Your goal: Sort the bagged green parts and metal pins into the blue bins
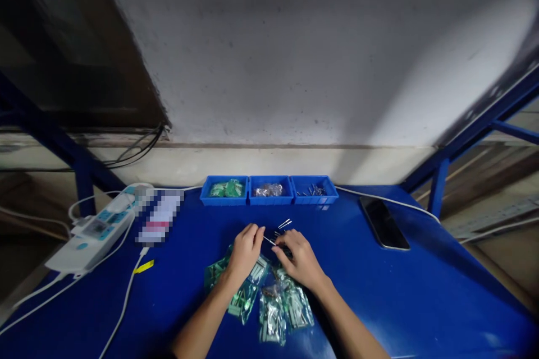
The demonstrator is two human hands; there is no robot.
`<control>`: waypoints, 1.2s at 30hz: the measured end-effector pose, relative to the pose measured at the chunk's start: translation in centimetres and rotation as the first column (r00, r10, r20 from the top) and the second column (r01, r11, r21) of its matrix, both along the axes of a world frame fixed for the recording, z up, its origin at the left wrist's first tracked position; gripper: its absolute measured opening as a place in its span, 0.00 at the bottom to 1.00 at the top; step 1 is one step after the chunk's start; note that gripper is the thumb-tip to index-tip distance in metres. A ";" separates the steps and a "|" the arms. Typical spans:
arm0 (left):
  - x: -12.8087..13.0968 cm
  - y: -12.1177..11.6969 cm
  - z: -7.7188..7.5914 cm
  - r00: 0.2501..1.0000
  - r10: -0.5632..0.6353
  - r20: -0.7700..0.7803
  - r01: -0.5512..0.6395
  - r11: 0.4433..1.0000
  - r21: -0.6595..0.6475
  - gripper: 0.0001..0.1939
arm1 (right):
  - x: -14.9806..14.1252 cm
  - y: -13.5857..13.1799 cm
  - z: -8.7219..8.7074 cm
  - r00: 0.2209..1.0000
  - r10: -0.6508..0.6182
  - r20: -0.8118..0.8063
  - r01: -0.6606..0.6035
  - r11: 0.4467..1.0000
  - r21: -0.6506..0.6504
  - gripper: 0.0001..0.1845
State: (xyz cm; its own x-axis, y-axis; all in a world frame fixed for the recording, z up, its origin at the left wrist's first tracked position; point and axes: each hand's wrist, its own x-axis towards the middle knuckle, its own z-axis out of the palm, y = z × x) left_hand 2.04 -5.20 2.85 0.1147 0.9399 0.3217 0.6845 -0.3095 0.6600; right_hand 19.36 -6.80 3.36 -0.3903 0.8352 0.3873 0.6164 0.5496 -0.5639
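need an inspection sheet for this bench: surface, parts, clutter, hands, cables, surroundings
surface: blue table, glossy
job's things: thin metal pin between the hands; loose pins just beyond; filled clear bags nearer the person; three blue bins in a row, each holding small parts
clutter: dark phone at right; power strip at left
left hand: fingertips at one end of the pin
right hand: fingertips at its other end
cables: white cable at left, yellow tag beside it
surroundings: pale wall behind

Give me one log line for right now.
left hand: pinching metal pin; right hand: pinching its other end; near: filled plastic bags; beyond: three blue bins
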 end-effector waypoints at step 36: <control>0.9 2.3 0.3 0.944 -0.252 -0.213 0.209 0.957 -0.203 0.08 | 2.3 1.9 -0.6 0.977 -0.212 0.001 0.212 0.977 0.004 0.07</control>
State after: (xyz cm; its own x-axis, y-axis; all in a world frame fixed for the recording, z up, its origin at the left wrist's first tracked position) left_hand 2.90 -2.86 3.12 0.3868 0.9175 0.0923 0.7497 -0.3712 0.5479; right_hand 21.61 -4.93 2.77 -0.2053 0.8975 0.3903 0.7197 0.4087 -0.5612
